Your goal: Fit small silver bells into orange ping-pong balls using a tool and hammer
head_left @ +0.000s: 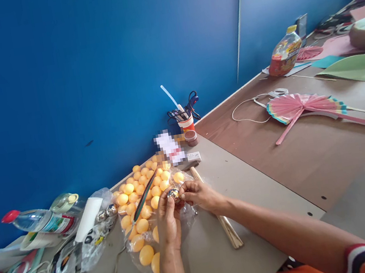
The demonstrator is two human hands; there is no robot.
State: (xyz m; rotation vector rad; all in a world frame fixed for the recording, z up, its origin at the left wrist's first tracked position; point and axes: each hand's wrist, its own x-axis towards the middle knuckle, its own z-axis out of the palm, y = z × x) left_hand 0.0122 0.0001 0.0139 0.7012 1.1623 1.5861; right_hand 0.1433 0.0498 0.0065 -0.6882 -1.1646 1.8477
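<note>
A small shiny silver ball (174, 195) is between my two hands above the table. My left hand (167, 215) grips it from the left with its fingers curled round. My right hand (201, 197) is closed in a pinch at the ball's right side; whether its fingertips hold the ball or something tiny there is hidden. Just behind and left of my hands lies a clear plastic bag of orange balls (142, 226), with a dark striped strip (146, 194) across it. A flat wooden stick (230, 232) lies under my right wrist.
Two more silver balls (111, 209), a water bottle (40, 222), a white roll (89, 219) and cables crowd the left. Behind stand a cup of pens (186, 123) and a small brown tub (191, 138). To the right are a pink paper fan (297, 106) and a drink bottle (285, 53).
</note>
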